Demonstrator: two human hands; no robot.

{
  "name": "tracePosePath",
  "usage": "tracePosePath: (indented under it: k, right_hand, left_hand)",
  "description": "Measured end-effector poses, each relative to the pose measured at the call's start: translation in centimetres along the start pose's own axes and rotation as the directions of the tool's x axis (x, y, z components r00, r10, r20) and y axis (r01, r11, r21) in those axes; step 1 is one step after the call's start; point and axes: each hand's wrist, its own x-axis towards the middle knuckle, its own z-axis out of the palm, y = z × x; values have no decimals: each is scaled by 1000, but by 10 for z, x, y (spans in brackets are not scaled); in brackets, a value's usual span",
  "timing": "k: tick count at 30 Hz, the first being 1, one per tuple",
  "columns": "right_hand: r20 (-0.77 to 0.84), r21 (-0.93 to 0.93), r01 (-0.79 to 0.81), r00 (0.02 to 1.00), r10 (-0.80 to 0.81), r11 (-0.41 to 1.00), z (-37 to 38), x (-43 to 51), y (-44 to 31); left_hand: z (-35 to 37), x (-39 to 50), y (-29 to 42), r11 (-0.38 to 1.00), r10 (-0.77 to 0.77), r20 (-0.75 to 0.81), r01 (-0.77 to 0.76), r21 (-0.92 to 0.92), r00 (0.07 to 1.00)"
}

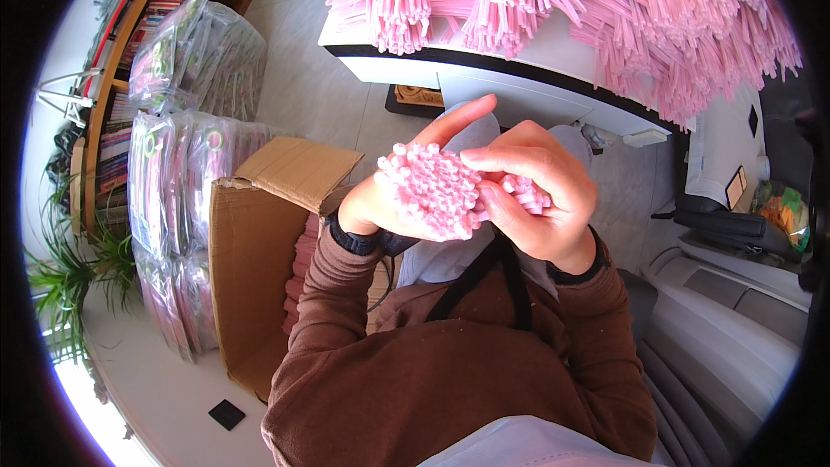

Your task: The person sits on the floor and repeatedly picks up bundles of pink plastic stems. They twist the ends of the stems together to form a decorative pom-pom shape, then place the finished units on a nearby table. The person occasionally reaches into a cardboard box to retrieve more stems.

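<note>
My left hand [367,206] is wrapped around a thick bundle of pink fuzzy stems [429,193], probably chenille stems. Their packed ends face up towards me, and the left index finger points out past them. Close against the bundle's right side, my right hand [556,189] pinches between thumb and fingers. A smaller bunch of the same stems [525,193] shows inside its curled grasp. Both hands are over my lap, and the lengths of the stems below the ends are hidden.
Heaps of pink stems [687,32] cover much of a white table [557,39] ahead. An open cardboard box [253,298] at my left holds pink bundles. Plastic-wrapped packs [188,175] are stacked beyond it, by a wooden bookshelf [107,117]. A phone [736,187] lies at right.
</note>
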Motion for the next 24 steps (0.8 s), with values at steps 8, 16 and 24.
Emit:
tracePosePath:
  k: [8,16,24]
  right_hand:
    - [-69,-110,118,990,-126,987,2,-2,6]
    - [-145,-191,111,980,-140,975,8,-6,8]
    - [-148,-190,137,975,-166,972,10,-4,10]
  left_hand:
    - [2,-3,1,997,-6,-11,5,-80,1000]
    - [2,-2,0,977,-33,13,35,-208,999]
    - [-3,-3,-2,998,32,12,-31,-49,999]
